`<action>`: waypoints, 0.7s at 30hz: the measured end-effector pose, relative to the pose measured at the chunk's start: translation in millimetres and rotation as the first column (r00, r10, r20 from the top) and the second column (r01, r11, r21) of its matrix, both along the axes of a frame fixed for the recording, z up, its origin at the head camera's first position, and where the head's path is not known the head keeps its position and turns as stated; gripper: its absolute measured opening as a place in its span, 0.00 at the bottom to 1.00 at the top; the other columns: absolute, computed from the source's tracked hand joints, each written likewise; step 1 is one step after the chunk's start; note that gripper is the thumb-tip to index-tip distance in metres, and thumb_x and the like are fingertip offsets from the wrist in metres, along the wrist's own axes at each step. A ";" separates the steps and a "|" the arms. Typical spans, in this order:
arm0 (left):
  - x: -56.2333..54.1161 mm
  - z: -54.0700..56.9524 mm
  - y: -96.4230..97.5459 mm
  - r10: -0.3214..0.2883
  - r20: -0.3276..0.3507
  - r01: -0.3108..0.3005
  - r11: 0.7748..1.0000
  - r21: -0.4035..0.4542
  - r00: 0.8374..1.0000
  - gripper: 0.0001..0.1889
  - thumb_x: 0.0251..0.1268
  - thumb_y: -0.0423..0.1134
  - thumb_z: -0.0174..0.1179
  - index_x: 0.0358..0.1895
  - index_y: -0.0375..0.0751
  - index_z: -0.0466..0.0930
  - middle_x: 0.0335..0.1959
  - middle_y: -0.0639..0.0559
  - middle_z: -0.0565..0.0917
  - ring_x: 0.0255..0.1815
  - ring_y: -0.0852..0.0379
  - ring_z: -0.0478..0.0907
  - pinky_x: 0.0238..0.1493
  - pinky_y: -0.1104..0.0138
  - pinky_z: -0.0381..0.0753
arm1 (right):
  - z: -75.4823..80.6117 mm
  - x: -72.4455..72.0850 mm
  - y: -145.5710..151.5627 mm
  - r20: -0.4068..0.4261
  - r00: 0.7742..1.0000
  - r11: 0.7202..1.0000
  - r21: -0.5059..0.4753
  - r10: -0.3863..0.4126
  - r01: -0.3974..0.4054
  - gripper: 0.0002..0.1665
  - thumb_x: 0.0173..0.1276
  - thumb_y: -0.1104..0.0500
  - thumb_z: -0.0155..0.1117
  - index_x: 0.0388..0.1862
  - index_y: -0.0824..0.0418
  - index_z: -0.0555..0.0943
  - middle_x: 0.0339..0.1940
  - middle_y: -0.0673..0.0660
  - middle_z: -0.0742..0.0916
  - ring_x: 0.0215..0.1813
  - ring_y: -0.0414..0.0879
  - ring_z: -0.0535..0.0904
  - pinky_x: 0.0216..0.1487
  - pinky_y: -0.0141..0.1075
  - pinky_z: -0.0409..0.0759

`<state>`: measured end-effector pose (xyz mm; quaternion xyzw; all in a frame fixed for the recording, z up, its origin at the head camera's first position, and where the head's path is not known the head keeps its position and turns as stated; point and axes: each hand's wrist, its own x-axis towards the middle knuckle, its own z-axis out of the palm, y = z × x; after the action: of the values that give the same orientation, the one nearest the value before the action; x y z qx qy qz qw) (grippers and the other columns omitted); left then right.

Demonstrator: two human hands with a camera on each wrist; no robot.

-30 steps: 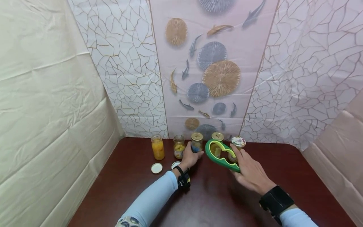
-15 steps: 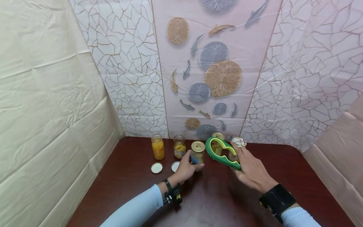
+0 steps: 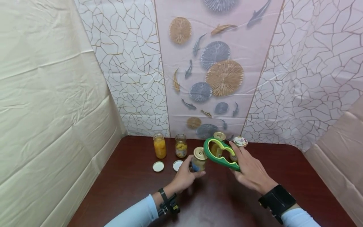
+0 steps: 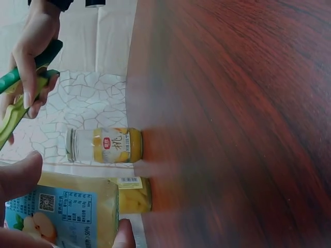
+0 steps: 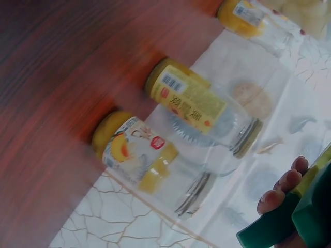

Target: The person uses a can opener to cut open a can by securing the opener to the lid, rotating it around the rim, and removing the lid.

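One blue-labelled jar, gold-lidded and tilted, is gripped at centre by the left hand. One green looped tool is gripped by the right hand, just right of the jar. Two uncapped jars are ranged at far left, two pale lids set nearer.

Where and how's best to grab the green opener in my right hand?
Probably by the two handle ends, coming from the right, where the right hand holds it: the green opener splits into two arms there, while its rounded closed end points left, toward the jar in the left hand.
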<state>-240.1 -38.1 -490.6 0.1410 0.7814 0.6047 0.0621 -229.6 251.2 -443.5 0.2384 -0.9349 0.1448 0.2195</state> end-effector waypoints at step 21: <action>10.7 -5.4 20.3 -0.036 -0.026 0.036 0.999 0.023 0.999 0.32 0.68 0.43 0.76 0.72 0.60 0.72 0.69 0.52 0.79 0.69 0.50 0.79 0.69 0.49 0.81 | 39.1 26.3 -53.4 0.032 0.999 0.978 0.209 -0.003 -0.003 0.56 0.62 0.61 0.66 0.88 0.60 0.56 0.39 0.53 0.70 0.35 0.42 0.60 0.27 0.30 0.54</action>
<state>-229.4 -17.7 -496.1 0.1634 0.7724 0.6106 0.0615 -203.3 197.8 -404.4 0.2577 -0.9484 0.0497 0.1780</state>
